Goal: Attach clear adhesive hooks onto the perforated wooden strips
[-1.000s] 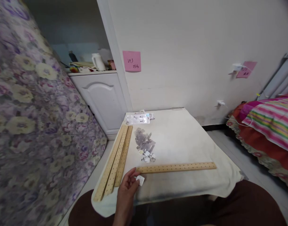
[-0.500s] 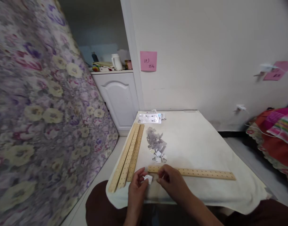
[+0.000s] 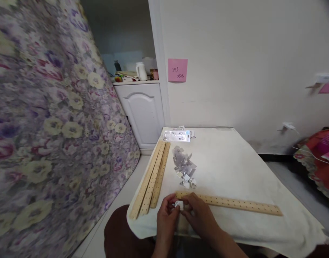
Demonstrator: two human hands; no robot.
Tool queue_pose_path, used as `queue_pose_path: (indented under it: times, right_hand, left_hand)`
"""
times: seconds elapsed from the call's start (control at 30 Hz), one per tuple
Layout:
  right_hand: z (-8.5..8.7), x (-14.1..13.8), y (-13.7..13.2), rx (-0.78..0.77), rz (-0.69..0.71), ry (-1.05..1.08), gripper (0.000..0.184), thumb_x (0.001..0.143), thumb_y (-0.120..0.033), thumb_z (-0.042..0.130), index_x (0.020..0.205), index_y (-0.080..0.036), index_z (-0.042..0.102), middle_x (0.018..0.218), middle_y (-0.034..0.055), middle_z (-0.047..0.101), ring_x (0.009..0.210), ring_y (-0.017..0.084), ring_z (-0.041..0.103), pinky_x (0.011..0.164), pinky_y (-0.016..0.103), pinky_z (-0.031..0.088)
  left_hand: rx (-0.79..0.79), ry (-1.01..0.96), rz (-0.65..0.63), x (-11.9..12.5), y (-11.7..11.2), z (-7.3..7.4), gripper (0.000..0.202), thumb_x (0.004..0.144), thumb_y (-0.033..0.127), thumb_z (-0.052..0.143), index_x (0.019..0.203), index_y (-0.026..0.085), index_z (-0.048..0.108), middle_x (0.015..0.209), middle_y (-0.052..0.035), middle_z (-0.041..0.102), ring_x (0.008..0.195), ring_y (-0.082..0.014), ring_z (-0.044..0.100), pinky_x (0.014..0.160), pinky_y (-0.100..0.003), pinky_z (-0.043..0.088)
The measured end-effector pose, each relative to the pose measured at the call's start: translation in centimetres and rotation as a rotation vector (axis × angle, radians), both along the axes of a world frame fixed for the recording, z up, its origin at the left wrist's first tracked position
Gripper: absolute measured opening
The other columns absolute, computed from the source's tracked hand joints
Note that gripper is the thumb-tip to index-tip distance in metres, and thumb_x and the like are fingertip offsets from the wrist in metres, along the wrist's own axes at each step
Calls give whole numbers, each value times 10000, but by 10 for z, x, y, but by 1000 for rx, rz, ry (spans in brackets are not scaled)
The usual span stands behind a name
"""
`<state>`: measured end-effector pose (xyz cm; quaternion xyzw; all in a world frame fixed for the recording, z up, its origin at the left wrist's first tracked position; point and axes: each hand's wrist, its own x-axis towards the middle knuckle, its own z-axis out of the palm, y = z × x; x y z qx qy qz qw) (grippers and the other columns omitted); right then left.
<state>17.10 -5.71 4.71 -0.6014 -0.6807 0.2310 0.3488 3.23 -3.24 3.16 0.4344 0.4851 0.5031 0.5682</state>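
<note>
Near the front of the table, my left hand [image 3: 166, 216] pinches a small white square piece [image 3: 179, 205] between thumb and fingers. My right hand [image 3: 198, 214] is closed right beside it, fingertips at the piece's right edge; what they hold, if anything, is too small to make out. Just beyond both hands lies a light wooden strip with rows of holes [image 3: 234, 203], running to the right. Farther off is a pile of small clear packets [image 3: 183, 162], with several small white pieces with metal parts [image 3: 186, 184] at its near end.
More perforated wooden strips [image 3: 153, 182] lie lengthwise along the table's left side. A clear plastic package [image 3: 177, 135] rests at the far edge of the cream tablecloth [image 3: 220, 165]. A floral curtain [image 3: 53, 143] hangs at left, and a white cabinet [image 3: 142, 114] stands behind.
My right hand has come left to meet the left hand at the white piece; before, a gap lay between them. The whole view has shifted slightly.
</note>
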Motion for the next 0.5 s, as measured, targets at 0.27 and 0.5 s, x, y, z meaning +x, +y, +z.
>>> queue_pose_path:
  times: [0.27,0.5]
  right_hand:
    - [-14,3,10,-19,92,-72,195,810,-169,543,986,-227,603,917,33,612,861,187,560,776,292,419]
    - [-1,19,35,-3,241,-120,199,797,-128,504,951,-215,594,954,39,585,895,183,550,799,295,427]
  left_hand:
    - [26,39,-8,0,-1,-2,370,657,315,717,987,182,613,842,-31,653,812,-201,618,763,-309,482]
    - [344,484,-15,-13,5,-7,323,739,266,627,1061,234,633,1032,-68,642,997,-252,575,918,-391,429]
